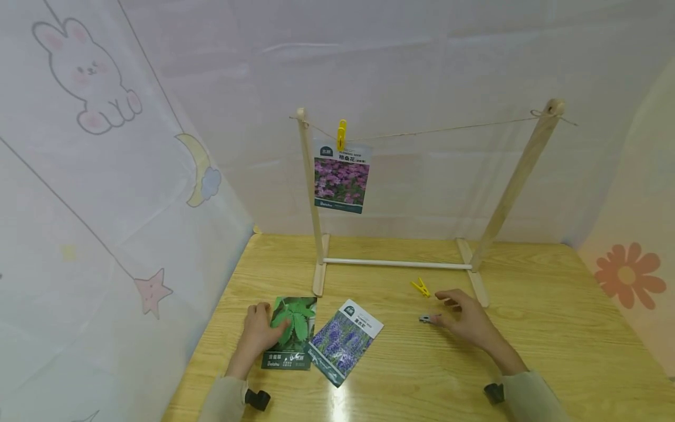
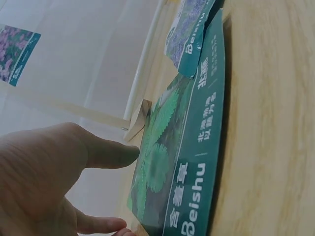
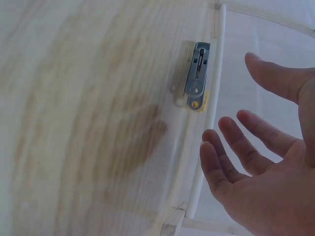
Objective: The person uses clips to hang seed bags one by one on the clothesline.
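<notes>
My left hand [image 1: 259, 331] is at the left edge of a green-leaf seed packet [image 1: 287, 358], its thumb reaching over the packet and its fingers spread apart from the thumb. Beside that packet lies a lavender seed packet [image 1: 345, 340], tilted, their edges overlapping. My right hand [image 1: 469, 319] hovers with fingers loosely bent and nothing between them; in the right wrist view a grey clothespin [image 3: 198, 73] lies on the table just past the fingertips. A yellow clothespin [image 1: 421, 287] lies a little farther back.
Behind stands a wooden frame [image 1: 514, 193] with a string [image 1: 448, 128] tied between its posts. A pink-flower seed packet [image 1: 341, 181] hangs near the left post from a yellow clothespin [image 1: 341, 135]. Patterned cloth [image 1: 422, 70] encloses the wooden table [image 1: 406, 381].
</notes>
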The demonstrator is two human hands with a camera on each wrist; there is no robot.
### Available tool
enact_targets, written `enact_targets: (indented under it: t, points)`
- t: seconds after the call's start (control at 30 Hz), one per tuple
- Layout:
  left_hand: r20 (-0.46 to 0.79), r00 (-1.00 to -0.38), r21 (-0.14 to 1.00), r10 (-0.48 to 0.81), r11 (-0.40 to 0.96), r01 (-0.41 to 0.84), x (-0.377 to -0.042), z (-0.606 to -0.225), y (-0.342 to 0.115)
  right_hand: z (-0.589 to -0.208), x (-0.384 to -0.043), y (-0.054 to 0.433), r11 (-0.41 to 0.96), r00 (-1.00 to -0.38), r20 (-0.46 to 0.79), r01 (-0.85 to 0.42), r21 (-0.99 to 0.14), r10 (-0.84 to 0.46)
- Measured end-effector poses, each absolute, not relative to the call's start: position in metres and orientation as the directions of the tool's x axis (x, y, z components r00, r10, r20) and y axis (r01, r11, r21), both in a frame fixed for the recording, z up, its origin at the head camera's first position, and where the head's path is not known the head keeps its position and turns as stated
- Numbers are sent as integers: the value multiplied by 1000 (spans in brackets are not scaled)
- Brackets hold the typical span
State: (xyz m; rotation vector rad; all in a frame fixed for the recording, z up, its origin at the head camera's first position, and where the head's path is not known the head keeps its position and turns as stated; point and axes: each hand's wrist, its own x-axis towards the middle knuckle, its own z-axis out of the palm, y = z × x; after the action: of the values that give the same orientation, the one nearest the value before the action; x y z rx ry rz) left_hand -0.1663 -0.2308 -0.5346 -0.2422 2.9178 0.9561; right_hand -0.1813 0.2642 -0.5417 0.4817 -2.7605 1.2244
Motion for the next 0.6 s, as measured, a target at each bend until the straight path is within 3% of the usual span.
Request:
enact_targets:
  t: [0.33, 0.6]
  points:
    - [-111, -982, 552, -156, 812, -191, -166, -536, -226, -550, -179, 269, 653, -954, 119, -275, -705, -274]
    - [-145, -974, 550, -172, 805, -224, -168, -536, -225, -554, -176, 273, 681, -931, 119, -336, -651, -346]
